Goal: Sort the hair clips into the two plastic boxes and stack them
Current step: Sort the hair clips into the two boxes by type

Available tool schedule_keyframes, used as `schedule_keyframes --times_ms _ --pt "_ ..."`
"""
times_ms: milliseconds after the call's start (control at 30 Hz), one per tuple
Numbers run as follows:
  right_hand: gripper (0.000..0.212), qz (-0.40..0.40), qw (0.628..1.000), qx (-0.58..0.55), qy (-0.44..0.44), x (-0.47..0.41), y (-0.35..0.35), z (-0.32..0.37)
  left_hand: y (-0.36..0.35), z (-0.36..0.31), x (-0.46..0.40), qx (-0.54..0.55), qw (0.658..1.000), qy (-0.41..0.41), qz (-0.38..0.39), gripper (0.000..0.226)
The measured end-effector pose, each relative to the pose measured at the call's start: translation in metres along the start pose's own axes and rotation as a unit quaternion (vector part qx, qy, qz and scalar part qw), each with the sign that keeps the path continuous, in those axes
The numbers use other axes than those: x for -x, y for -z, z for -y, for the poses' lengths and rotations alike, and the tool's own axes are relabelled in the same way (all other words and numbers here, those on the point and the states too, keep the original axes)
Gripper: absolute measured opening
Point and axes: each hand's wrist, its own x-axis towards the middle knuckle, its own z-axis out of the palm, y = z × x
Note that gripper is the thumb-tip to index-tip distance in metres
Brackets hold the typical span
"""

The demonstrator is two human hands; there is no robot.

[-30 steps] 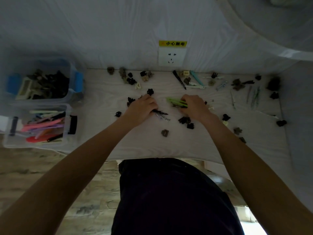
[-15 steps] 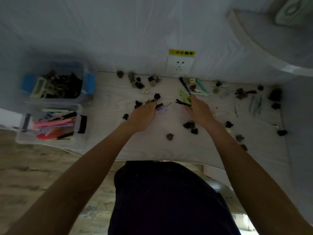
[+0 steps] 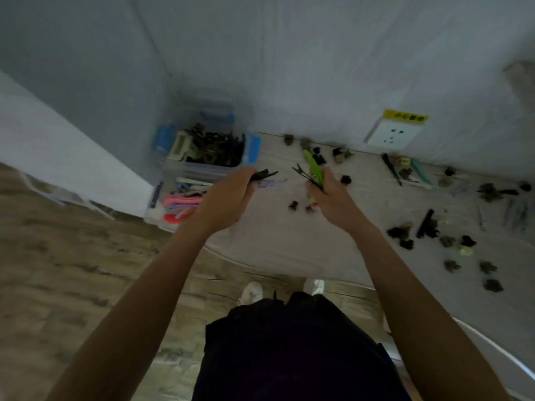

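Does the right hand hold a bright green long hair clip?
Yes, the right hand grips a bright green long hair clip above the table, together with a thin black clip.

there is a yellow sticker (image 3: 405, 117) on the wall, right on top of a white plug socket (image 3: 391, 134). it has dark letters on it, but they are too blurry to read. no other words or numbers show anywhere.
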Motion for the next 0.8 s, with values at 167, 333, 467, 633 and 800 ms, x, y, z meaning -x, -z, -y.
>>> schedule_keyframes --times_ms 167,333,467,633,800 --pt "0.014 0.063 0.995 0.028 0.076 -0.009 -0.066 0.059 0.037 0.077 0.039 -0.067 0.996 0.037 0.037 0.027" --pt "0.019 0.104 0.97 0.175 0.13 -0.022 -0.115 0.087 0.042 0.115 0.056 -0.094 0.99 0.059 0.086 0.041" --pt "0.028 0.079 0.941 0.294 0.147 -0.032 -0.146 0.101 0.042 0.126 0.077 -0.06 0.997 0.05 0.002 0.036" --pt "0.046 0.074 0.887 0.428 0.156 -0.044 -0.178 0.101 0.047 0.129 0.099 -0.038 0.989 0.062 -0.132 0.028" --pt "0.038 0.024 0.934 0.273 0.228 -0.025 -0.153 0.091 0.047 0.111 0.084 -0.037 0.984 0.046 -0.166 0.029"
